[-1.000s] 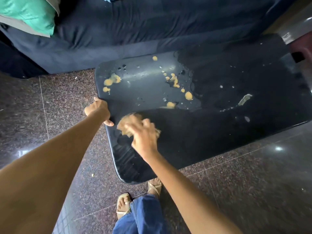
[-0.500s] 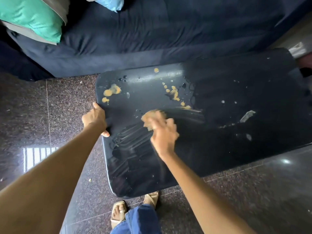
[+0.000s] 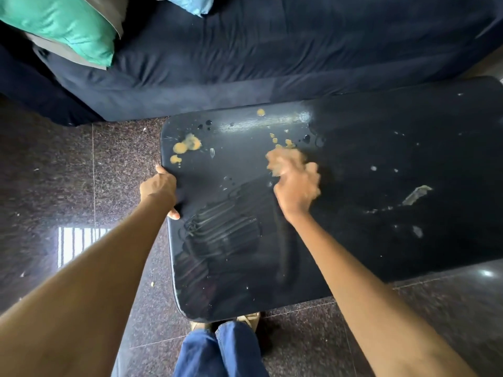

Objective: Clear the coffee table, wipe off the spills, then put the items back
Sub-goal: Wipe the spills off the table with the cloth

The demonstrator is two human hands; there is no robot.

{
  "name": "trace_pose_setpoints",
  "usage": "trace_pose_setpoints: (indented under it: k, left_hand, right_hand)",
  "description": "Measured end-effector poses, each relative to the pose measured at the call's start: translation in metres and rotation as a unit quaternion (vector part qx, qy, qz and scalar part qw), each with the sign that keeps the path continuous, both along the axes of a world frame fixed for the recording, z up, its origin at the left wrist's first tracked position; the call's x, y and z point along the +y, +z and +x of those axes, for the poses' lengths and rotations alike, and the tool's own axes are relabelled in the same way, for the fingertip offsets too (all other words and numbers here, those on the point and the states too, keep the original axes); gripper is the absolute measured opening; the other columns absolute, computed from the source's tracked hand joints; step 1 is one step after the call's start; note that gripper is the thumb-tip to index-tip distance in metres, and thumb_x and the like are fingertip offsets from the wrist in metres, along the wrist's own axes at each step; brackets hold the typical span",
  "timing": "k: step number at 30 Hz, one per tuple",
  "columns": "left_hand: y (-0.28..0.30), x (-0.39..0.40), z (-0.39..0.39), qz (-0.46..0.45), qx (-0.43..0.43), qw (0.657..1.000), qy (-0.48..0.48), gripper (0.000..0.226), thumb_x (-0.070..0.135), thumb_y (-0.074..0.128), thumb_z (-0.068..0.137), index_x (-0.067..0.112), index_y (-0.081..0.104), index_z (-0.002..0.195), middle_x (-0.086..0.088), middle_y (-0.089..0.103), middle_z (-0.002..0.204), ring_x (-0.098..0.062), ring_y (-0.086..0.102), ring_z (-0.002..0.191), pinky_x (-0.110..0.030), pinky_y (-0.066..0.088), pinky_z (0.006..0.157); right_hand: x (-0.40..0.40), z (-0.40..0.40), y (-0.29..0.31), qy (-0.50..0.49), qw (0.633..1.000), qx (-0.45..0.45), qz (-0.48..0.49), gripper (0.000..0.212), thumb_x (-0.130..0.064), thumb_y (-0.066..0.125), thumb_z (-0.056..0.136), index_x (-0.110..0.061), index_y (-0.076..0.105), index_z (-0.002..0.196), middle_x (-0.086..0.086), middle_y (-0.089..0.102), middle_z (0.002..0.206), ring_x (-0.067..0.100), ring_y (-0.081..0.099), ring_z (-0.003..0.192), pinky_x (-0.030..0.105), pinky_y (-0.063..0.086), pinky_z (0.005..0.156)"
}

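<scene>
A glossy black coffee table (image 3: 381, 240) fills the middle and right of the view. My left hand (image 3: 159, 190) grips its left edge, thumb on top. My right hand (image 3: 298, 186), blurred by motion, holds a tan cloth (image 3: 283, 161) pressed on the tabletop near its middle. Yellow-orange spill blobs (image 3: 185, 146) lie near the table's far left corner, and smaller drops (image 3: 280, 141) sit just beyond the cloth. One more yellow drop (image 3: 260, 112) lies near the far edge. Wet wipe streaks (image 3: 223, 227) mark the near left part. A pale smear (image 3: 416, 194) lies to the right.
A dark blue sofa (image 3: 272, 55) runs along the table's far side, with a green cushion (image 3: 68, 25) and a light blue cushion (image 3: 190, 4) on it. Speckled dark stone floor (image 3: 81, 172) surrounds the table. My legs in blue jeans (image 3: 217, 352) stand at the near edge.
My right hand has swept the cloth away from me and to the right, over several yellow blobs, leaving wet streaks behind. My left hand has kept its grip on the table edge.
</scene>
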State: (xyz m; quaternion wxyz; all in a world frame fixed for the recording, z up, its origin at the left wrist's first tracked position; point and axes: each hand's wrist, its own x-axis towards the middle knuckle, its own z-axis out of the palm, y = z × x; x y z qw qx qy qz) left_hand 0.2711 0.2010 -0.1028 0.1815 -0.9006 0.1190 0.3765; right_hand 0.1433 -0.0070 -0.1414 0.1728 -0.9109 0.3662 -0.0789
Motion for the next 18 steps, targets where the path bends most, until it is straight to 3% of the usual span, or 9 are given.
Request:
trace_pose_setpoints:
  k: [2, 4, 5, 7, 9, 12, 14, 15, 18]
  left_hand:
    - [-0.001, -0.001, 0.001, 0.008, -0.005, 1.000, -0.009, 0.128, 0.030, 0.084, 0.065, -0.013, -0.007, 0.144, -0.020, 0.044, 0.141, -0.031, 0.048, 0.128, -0.036, 0.043, 0.100]
    - [0.000, 0.000, 0.001, 0.010, -0.003, 1.000, -0.004, 0.130, 0.031, 0.085, 0.064, -0.014, -0.007, 0.143, -0.020, 0.044, 0.140, -0.031, 0.049, 0.127, -0.036, 0.043, 0.099]
    - [-0.001, 0.001, 0.000, 0.013, -0.003, 1.000, -0.001, 0.131, 0.031, 0.086, 0.062, -0.015, -0.007, 0.143, -0.021, 0.044, 0.140, -0.031, 0.049, 0.127, -0.036, 0.043, 0.099]
    - [-0.003, 0.000, 0.001, 0.020, -0.010, 1.000, -0.012, 0.131, 0.031, 0.086, 0.062, -0.016, -0.007, 0.142, -0.020, 0.046, 0.139, -0.030, 0.050, 0.126, -0.035, 0.044, 0.099]
    - [-0.004, -0.004, 0.001, 0.021, -0.020, 0.999, -0.015, 0.120, 0.024, 0.083, 0.069, -0.017, -0.003, 0.142, -0.021, 0.047, 0.138, -0.030, 0.053, 0.124, -0.034, 0.045, 0.097]
    - [-0.007, -0.011, 0.002, 0.014, -0.051, 0.998, -0.040, 0.079, 0.008, 0.060, 0.089, -0.015, 0.007, 0.143, -0.024, 0.029, 0.149, -0.032, 0.050, 0.126, -0.035, 0.046, 0.096]
    - [-0.004, -0.014, 0.001, 0.025, -0.046, 0.997, -0.057, 0.074, 0.011, 0.058, 0.091, -0.014, 0.012, 0.143, -0.024, 0.020, 0.153, -0.031, 0.049, 0.127, -0.033, 0.047, 0.095]
    - [-0.001, -0.013, 0.001, 0.033, -0.032, 0.998, -0.049, 0.085, 0.019, 0.068, 0.085, -0.013, 0.014, 0.143, -0.023, 0.021, 0.153, -0.029, 0.051, 0.126, -0.032, 0.047, 0.095]
    - [-0.003, 0.001, 0.018, -0.017, 0.034, 0.999, 0.035, 0.116, 0.050, 0.087, 0.048, -0.005, 0.036, 0.136, -0.017, 0.050, 0.134, -0.029, 0.058, 0.114, -0.035, 0.050, 0.096]
  right_hand:
    - [0.006, -0.008, -0.006, 0.229, 0.972, -0.028, -0.041, 0.049, 0.006, 0.064, 0.065, -0.025, 0.069, 0.102, -0.001, 0.062, 0.115, 0.030, 0.051, 0.077, 0.035, 0.049, 0.063]
    - [-0.018, -0.012, -0.010, 0.320, 0.944, -0.048, -0.065, 0.051, 0.008, 0.064, 0.063, -0.025, 0.069, 0.102, -0.005, 0.063, 0.119, 0.027, 0.050, 0.073, 0.035, 0.050, 0.064]
    - [-0.032, -0.016, -0.012, 0.284, 0.956, -0.041, -0.059, 0.051, 0.008, 0.062, 0.063, -0.027, 0.069, 0.100, -0.007, 0.064, 0.115, 0.027, 0.049, 0.073, 0.036, 0.050, 0.064]
    - [-0.057, -0.017, -0.010, 0.080, 0.996, -0.021, -0.023, 0.049, 0.005, 0.058, 0.070, -0.033, 0.068, 0.101, -0.006, 0.063, 0.109, 0.028, 0.047, 0.078, 0.037, 0.047, 0.067]
    - [-0.070, -0.004, -0.011, -0.140, 0.990, 0.025, 0.010, 0.044, -0.002, 0.054, 0.080, -0.031, 0.062, 0.112, -0.001, 0.053, 0.124, 0.031, 0.045, 0.092, 0.036, 0.038, 0.075]
    - [-0.045, 0.031, -0.004, -0.227, 0.971, 0.079, 0.020, 0.045, -0.006, 0.053, 0.079, -0.026, 0.054, 0.119, 0.004, 0.043, 0.136, 0.032, 0.042, 0.104, 0.037, 0.033, 0.078]
    - [-0.010, 0.047, 0.000, -0.132, 0.988, 0.064, 0.049, 0.044, -0.009, 0.059, 0.076, -0.030, 0.058, 0.115, 0.009, 0.045, 0.128, 0.031, 0.044, 0.101, 0.038, 0.038, 0.081]
    - [0.008, 0.048, -0.001, -0.037, 0.997, 0.060, 0.040, 0.044, -0.010, 0.062, 0.075, -0.032, 0.060, 0.112, 0.009, 0.048, 0.122, 0.031, 0.047, 0.096, 0.038, 0.041, 0.079]
    - [0.018, 0.040, -0.001, 0.272, 0.962, 0.026, 0.001, 0.047, -0.001, 0.067, 0.071, -0.031, 0.066, 0.108, -0.005, 0.056, 0.126, 0.025, 0.050, 0.086, 0.035, 0.046, 0.070]
